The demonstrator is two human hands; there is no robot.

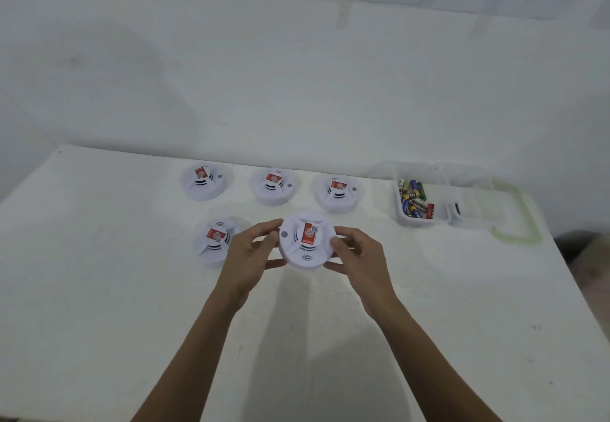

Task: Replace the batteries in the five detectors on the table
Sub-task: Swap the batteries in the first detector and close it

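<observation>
your left hand point(251, 253) and right hand point(355, 256) grip one white detector point(307, 240) by its rim from either side, fingers curled round it, at the centre of the frame over the white worktop point(99, 289). just left of it a second detector point(214, 243) lies on the worktop, partly behind your left hand. farther back three more sit in a row, the left detector point(204, 181), middle detector point(274, 186) and right detector point(337, 192), with a clear tub point(416, 222) of loose batteries point(414, 202) to their right.

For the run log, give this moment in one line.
left hand and right hand hold front detector | four other detectors on table | batteries in clear tub
</observation>
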